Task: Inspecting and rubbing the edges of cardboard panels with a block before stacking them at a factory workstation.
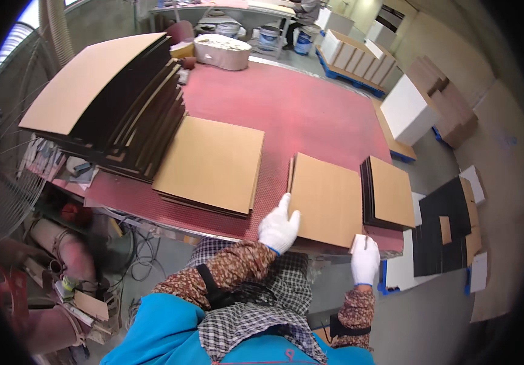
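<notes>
A stack of flat tan boards (326, 201) lies face up on the red tabletop (310, 109), close to its near edge and slightly turned, between a wider tan stack (210, 164) and a smaller one (392, 194). The top board is rectangular, smooth and plain, its upper face fully bare. Along the left side, the edges of boards show, a little out of line. The left hand (280, 225) touches the near left edge. At the near right corner is a small tan piece (355, 243), gripped in the right hand (366, 260) and partly hidden by it.
</notes>
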